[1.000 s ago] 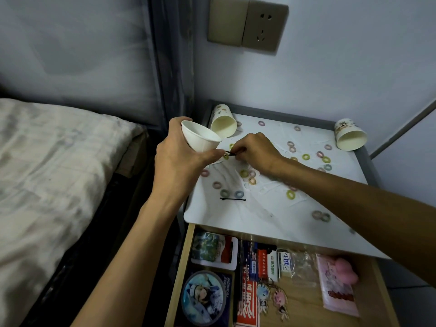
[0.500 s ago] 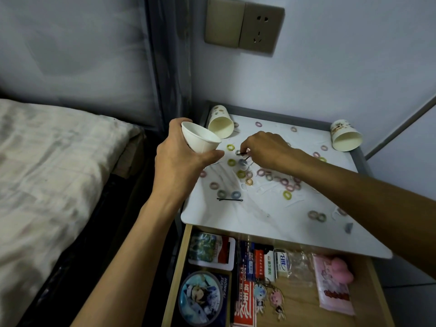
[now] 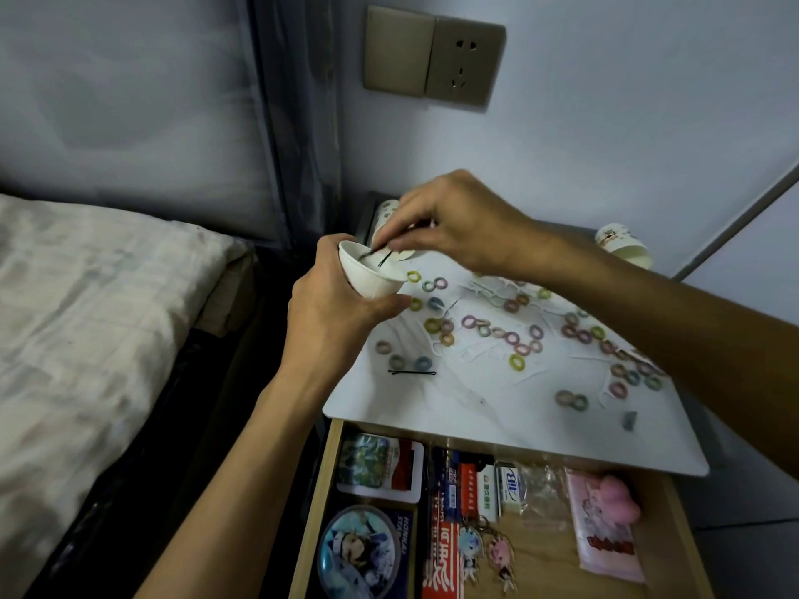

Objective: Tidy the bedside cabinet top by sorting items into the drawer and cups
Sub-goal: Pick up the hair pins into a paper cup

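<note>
My left hand (image 3: 333, 309) grips a white paper cup (image 3: 372, 274) above the cabinet's left edge. My right hand (image 3: 454, 222) is raised over the cup and pinches a thin black hairpin (image 3: 380, 255) whose tip is inside the cup's mouth. A second black hairpin (image 3: 413, 373) lies on the white cabinet top (image 3: 497, 421) near its front left. Several small coloured hair rings (image 3: 516, 361) and white floss picks are scattered over the top. A paper cup (image 3: 389, 209) lies on its side behind my hands, partly hidden. Another tipped cup (image 3: 622, 246) lies at the back right.
The wooden drawer (image 3: 674, 525) below the top stands open with a round badge (image 3: 359, 555), cards, red packets, keychains (image 3: 488, 551) and a pink pouch (image 3: 605, 525) inside. A bed (image 3: 86, 339) lies to the left. A wall socket (image 3: 432, 58) sits above.
My right hand has lifted a hairpin from the cabinet top and brought it up and left over the cup's mouth. My left hand keeps hold of the cup.
</note>
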